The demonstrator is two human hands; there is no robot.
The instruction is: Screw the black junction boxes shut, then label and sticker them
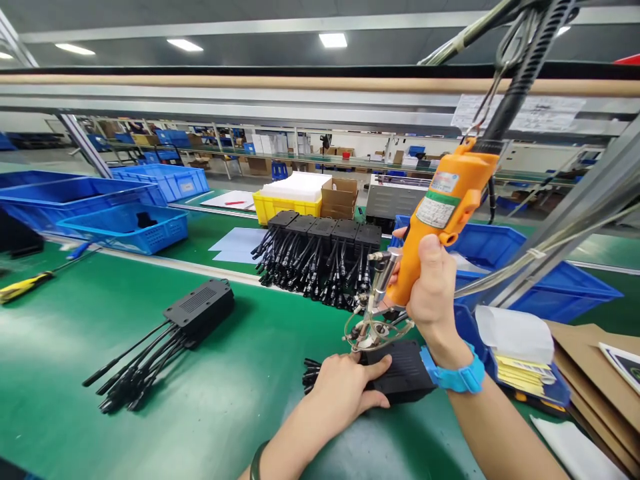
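Observation:
My right hand (pixel 431 287) is wrapped around an orange electric screwdriver (pixel 434 220), which hangs tilted from a black cable. The driver's lower end, with its metal fitting and loops of thin tubing (pixel 371 327), is over a black box with cables (pixel 403 367). My left hand (pixel 345 387) grips the near side of that box, thumb and fingers on its top and side. The exact spot where the bit meets the box is hidden by the tubing and my fingers. A second black box with cables (pixel 203 308) lies to the left on the green bench (pixel 240 400).
A row of several similar boxes (pixel 320 230) stands behind my hands. Blue bins (pixel 145 227) are on the left, a yellow bin (pixel 287 208) at the back. A yellow-handled screwdriver (pixel 25 288) lies far left. Cardboard sheets (pixel 595 380) and a metal post (pixel 575 207) are at right.

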